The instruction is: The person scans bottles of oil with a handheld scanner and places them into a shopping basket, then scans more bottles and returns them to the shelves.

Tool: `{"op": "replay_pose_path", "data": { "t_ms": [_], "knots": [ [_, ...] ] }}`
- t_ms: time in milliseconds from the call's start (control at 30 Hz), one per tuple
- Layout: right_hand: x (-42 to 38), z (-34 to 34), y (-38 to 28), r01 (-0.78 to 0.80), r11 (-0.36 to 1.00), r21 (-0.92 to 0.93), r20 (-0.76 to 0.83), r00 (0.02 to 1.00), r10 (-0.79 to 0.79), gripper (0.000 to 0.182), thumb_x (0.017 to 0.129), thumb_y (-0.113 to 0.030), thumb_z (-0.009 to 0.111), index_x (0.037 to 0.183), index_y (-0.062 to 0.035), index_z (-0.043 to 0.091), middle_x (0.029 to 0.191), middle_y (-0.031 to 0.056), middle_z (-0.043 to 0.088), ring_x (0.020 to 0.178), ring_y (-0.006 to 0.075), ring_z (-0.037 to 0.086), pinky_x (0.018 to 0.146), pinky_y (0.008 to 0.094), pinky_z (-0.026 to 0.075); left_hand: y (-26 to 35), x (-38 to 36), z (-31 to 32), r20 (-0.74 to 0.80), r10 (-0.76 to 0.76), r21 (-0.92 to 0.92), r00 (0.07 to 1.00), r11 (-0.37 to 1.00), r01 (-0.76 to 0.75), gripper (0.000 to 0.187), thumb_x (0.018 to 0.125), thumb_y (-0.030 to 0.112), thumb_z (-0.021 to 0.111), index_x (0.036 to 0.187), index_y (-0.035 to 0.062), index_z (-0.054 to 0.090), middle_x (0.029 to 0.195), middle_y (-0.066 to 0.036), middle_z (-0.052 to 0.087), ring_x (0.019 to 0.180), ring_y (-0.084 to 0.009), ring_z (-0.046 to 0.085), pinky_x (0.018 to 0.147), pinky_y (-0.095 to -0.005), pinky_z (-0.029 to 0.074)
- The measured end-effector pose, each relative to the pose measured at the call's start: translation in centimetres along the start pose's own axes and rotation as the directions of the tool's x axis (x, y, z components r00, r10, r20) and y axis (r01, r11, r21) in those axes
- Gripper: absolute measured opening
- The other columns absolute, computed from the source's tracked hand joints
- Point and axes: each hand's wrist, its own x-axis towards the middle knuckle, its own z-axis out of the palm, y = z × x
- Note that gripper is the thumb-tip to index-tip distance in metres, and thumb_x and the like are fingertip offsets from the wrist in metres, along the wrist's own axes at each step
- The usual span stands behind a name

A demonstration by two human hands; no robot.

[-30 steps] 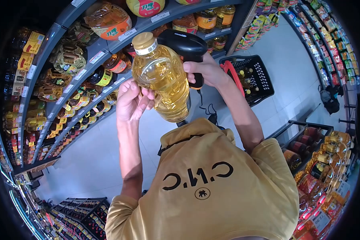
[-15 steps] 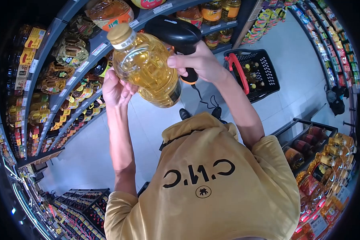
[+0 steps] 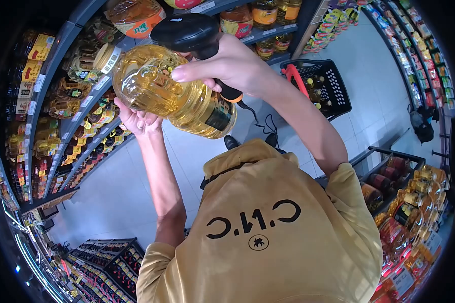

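Observation:
A large clear bottle of golden oil point(image 3: 161, 83) lies tilted between my hands, its cream cap toward the upper left and a dark label near its base. My left hand point(image 3: 141, 120) grips it from below, the fingers curled against its side and partly hidden. In my right hand point(image 3: 232, 68) is a black handheld scanner point(image 3: 187, 34) with an orange-trimmed handle end and a dangling cord. My right thumb rests on the bottle, and the scanner's head is just above it.
Shelves of oil bottles point(image 3: 88, 96) curve along the left and top. A black basket point(image 3: 338, 86) with a red handle and several bottles stands on the floor point(image 3: 369, 60). More bottles point(image 3: 404, 217) fill a display at lower right. Packaged goods line the far right.
The bottle has tipped further over, its cap moving left and down and its base swinging right. My right hand and the scanner have moved left; my left hand has shifted slightly left and down.

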Motion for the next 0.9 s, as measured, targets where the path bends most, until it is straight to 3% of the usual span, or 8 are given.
{"op": "replay_pose_path", "data": {
  "t_ms": [100,267,367,400,500,567,800,900],
  "knots": [
    [-0.3,0.1,-0.3,-0.058,0.995,-0.079,0.006,0.998,0.059,0.029,0.084,-0.018,0.078,0.104,-0.0007,0.066,0.068,-0.0027,0.056,0.050,0.0029,0.048,0.046,0.0219,0.037,-0.2,-0.3,-0.3,0.008,0.023,-0.002,1.000,1.000,-0.023,0.053,0.100,0.047,0.055,0.120,-0.0010,0.059,0.067,-0.010,0.061,0.043,-0.0135,0.051,0.037,-0.0264,0.043],
    [-0.8,-0.2,0.1,-0.070,0.997,-0.025,0.010,0.997,0.071,0.028,0.083,-0.017,0.078,0.101,-0.0005,0.065,0.066,-0.0024,0.055,0.050,0.0036,0.047,0.046,0.0224,0.036,0.1,-1.2,-0.9,0.006,-0.008,0.086,1.000,0.996,0.007,0.049,0.100,0.045,0.057,0.099,-0.0038,0.065,0.071,-0.013,0.066,0.041,-0.0093,0.052,0.040,-0.0255,0.048],
    [-1.1,-0.8,0.4,-0.130,0.991,-0.011,0.004,0.992,0.130,0.026,0.081,-0.017,0.078,0.096,-0.0008,0.064,0.066,-0.0013,0.056,0.049,0.0045,0.048,0.047,0.0227,0.036,-0.4,-1.4,-0.5,0.044,-0.017,0.140,0.999,0.990,0.010,0.049,0.100,0.045,0.056,0.108,-0.0035,0.056,0.078,-0.016,0.069,0.046,-0.0119,0.059,0.045,-0.0295,0.053],
    [-1.3,-0.8,0.3,-0.125,0.992,0.012,0.003,0.992,0.125,0.026,0.080,-0.016,0.079,0.095,-0.0010,0.063,0.067,-0.0010,0.057,0.049,0.0046,0.048,0.047,0.0227,0.036,-0.7,-1.3,-0.9,0.085,0.000,0.181,0.996,0.983,-0.016,0.056,0.100,0.046,0.056,0.126,-0.0029,0.048,0.082,-0.016,0.069,0.046,-0.0116,0.059,0.044,-0.0292,0.053],
    [-1.6,-0.7,0.3,-0.107,0.994,0.032,-0.011,0.994,0.107,0.025,0.077,-0.013,0.079,0.092,-0.0017,0.062,0.067,-0.0003,0.058,0.049,0.0050,0.049,0.047,0.0226,0.038,-1.3,-2.0,-1.2,0.060,0.041,0.130,0.997,0.990,-0.049,0.061,0.098,0.043,0.059,0.136,-0.0032,0.046,0.083,-0.015,0.069,0.051,-0.0183,0.063,0.050,-0.0364,0.056],
    [-2.2,-0.9,0.3,-0.120,0.993,0.023,0.006,0.993,0.120,0.027,0.077,-0.012,0.079,0.095,-0.0009,0.062,0.069,-0.0003,0.058,0.049,0.0051,0.049,0.047,0.0229,0.039,-1.6,-2.3,-0.1,-0.001,0.022,0.129,1.000,0.991,-0.022,0.048,0.097,0.035,0.064,0.123,-0.0046,0.056,0.074,-0.015,0.067,0.060,-0.0266,0.070,0.059,-0.0500,0.062],
    [-3.1,-2.0,2.2,-0.082,0.976,0.203,0.005,0.997,0.083,0.039,0.077,-0.014,0.081,0.109,0.0006,0.063,0.066,-0.0011,0.058,0.050,0.0049,0.050,0.046,0.0227,0.040,-2.6,-2.8,2.0,-0.035,-0.021,0.354,0.999,0.935,0.032,0.050,0.095,0.034,0.067,0.104,-0.0156,0.063,0.081,-0.025,0.068,0.062,-0.0337,0.070,0.063,-0.0481,0.062],
    [-3.6,-2.8,3.3,-0.176,0.963,0.204,0.019,0.984,0.176,0.052,0.073,-0.008,0.079,0.119,0.0007,0.057,0.081,0.0023,0.058,0.055,0.0071,0.051,0.048,0.0237,0.040,-3.2,-3.2,2.8,-0.065,-0.048,0.464,0.997,0.883,0.073,0.049,0.093,0.034,0.069,0.099,-0.0145,0.065,0.080,-0.025,0.068,0.062,-0.0321,0.070,0.061,-0.0463,0.061]
  ]
}}
